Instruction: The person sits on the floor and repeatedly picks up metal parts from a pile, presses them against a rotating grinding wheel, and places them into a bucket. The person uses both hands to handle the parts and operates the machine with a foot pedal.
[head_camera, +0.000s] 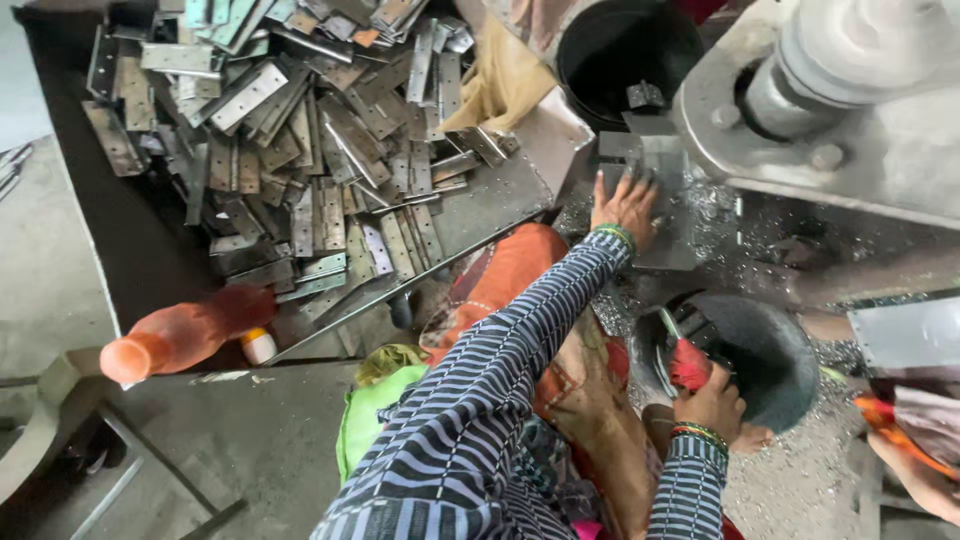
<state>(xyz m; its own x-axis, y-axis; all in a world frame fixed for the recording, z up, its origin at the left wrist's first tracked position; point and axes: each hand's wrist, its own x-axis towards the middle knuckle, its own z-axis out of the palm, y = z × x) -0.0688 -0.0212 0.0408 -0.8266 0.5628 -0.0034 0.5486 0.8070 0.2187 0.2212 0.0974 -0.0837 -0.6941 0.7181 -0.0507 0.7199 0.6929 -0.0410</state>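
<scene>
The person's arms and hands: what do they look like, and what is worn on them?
Both arms wear long sleeves with narrow dark blue and pale grey stripes, reaching to the wrists. The left hand is bare, with green bangles at its wrist. The right hand is bare too, with green, red and gold bangles. No gloves are worn.

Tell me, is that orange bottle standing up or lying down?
Lying down. The orange bottle rests on its side at the edge of the tray of metal hinges, cap end pointing left.

Hinges (300, 150) piled on tray (480, 205) – left of machine (830, 110); bottle (185, 335) nearer.
</scene>
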